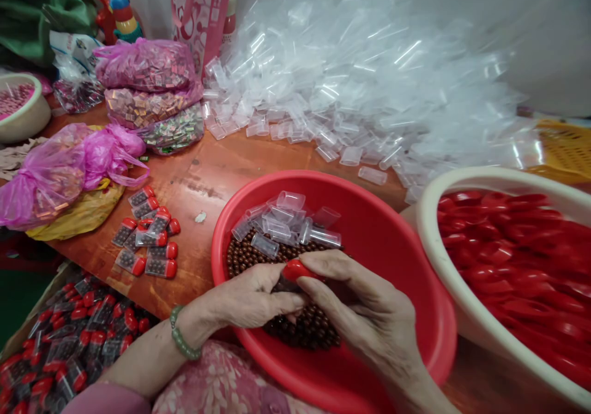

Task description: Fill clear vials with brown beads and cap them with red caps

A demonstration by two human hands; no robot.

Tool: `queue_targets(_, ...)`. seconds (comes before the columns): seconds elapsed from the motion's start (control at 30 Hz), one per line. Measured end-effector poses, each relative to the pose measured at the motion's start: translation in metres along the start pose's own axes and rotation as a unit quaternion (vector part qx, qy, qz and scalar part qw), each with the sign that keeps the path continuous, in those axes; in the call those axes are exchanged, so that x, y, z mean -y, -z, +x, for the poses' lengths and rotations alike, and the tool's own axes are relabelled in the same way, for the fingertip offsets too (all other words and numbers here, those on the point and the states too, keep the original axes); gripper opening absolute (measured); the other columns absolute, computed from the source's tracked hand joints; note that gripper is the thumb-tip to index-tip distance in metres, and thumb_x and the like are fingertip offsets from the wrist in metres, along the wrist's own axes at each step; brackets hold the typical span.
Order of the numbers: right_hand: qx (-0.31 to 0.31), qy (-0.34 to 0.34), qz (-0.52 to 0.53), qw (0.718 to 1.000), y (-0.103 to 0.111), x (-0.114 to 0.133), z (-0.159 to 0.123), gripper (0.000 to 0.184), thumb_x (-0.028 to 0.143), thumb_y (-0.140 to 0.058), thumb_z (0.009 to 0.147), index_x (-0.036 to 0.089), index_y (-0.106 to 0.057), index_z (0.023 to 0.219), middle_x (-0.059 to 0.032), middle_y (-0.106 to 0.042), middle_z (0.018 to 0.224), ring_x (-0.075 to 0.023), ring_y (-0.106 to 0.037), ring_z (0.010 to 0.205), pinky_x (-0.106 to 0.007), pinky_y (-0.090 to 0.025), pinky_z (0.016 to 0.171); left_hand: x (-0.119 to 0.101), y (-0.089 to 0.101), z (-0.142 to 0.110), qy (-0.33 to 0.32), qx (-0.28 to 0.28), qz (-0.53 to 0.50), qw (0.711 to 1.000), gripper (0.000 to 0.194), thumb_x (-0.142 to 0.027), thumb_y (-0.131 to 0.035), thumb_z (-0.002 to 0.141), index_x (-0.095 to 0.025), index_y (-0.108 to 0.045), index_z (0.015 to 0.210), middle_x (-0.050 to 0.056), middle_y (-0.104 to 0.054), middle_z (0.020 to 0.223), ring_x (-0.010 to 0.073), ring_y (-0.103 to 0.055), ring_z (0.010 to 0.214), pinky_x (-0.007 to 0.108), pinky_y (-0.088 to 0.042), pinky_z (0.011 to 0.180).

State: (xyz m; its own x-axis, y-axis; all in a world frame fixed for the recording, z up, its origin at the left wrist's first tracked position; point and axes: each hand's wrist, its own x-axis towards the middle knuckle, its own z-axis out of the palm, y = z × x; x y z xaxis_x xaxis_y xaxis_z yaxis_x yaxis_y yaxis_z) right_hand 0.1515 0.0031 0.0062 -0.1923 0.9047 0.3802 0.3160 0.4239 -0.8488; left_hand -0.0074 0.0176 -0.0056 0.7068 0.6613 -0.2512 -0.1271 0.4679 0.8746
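Fingers (330, 267) pinch red-capped tube (295, 270) — over brown beads (310, 329)

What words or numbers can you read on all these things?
No word, brand or number can be read clearly.
Small packets in a pink plastic bag: printed, but too small to read.
Pink paper gift bag: a heart pattern; any letters are too blurred to read.
Red-capped tube: no writing shows.
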Motion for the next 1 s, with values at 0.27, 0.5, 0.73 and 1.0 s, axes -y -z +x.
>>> queue_targets(0.27, 0.008, -0.035, -0.009, 0.999, 0.001, 0.0, -0.007, 0.018, 0.01, -0.062, 0.084, 0.025, -0.065, 0.092, 0.0003, -0.066, 0.084, -0.0115, -0.063, 0.075, -0.02, -0.054, 0.066, 0.008, 0.003, 0.0, 0.006, 0.047, -0.033, 0.998, 0.033, -0.044, -0.064, 0.078, -0.015, -0.05, 0.072, -0.003, -0.048, 0.064, 0.0088, -0.045, 0.058, 0.024, -0.039, 0.059)
queue_targets(0.5, 0.074, 0.008, -0.088, 0.993, 0.012, -0.004, -0.01, 0.014, 0.02, -0.059, 0.087, 0.023, -0.061, 0.1, -0.005, -0.066, 0.091, -0.0174, -0.066, 0.081, -0.027, -0.056, 0.068, 0.007, 0.003, 0.0, 0.035, 0.036, -0.069, 0.996, 0.052, -0.063, -0.07, 0.066, -0.015, -0.051, 0.069, -0.004, -0.048, 0.062, 0.0084, -0.044, 0.058, 0.024, -0.037, 0.06)
queue_targets(0.73, 0.084, 0.166, -0.321, 0.929, -0.001, -0.008, -0.012, 0.069, 0.05, -0.061, 0.081, 0.012, -0.037, 0.135, -0.0195, -0.063, 0.106, -0.032, -0.063, 0.096, -0.044, -0.054, 0.075, 0.009, 0.004, 0.002, 0.06, 0.006, -0.18, 0.982, 0.051, -0.056, -0.081, 0.057, -0.011, -0.059, 0.066, 0.0, -0.058, 0.065, 0.009, -0.05, 0.059, 0.023, -0.037, 0.059)
queue_targets(1.0, 0.058, 0.258, -0.369, 0.891, -0.006, -0.009, -0.003, 0.065, 0.033, -0.062, 0.077, 0.004, -0.04, 0.131, -0.0203, -0.065, 0.094, -0.0298, -0.063, 0.085, -0.042, -0.051, 0.072, 0.015, 0.005, 0.002, 0.053, 0.017, -0.237, 0.97, 0.047, -0.05, -0.085, 0.055, -0.01, -0.065, 0.069, 0.002, -0.062, 0.064, 0.0105, -0.056, 0.062, 0.024, -0.043, 0.066)
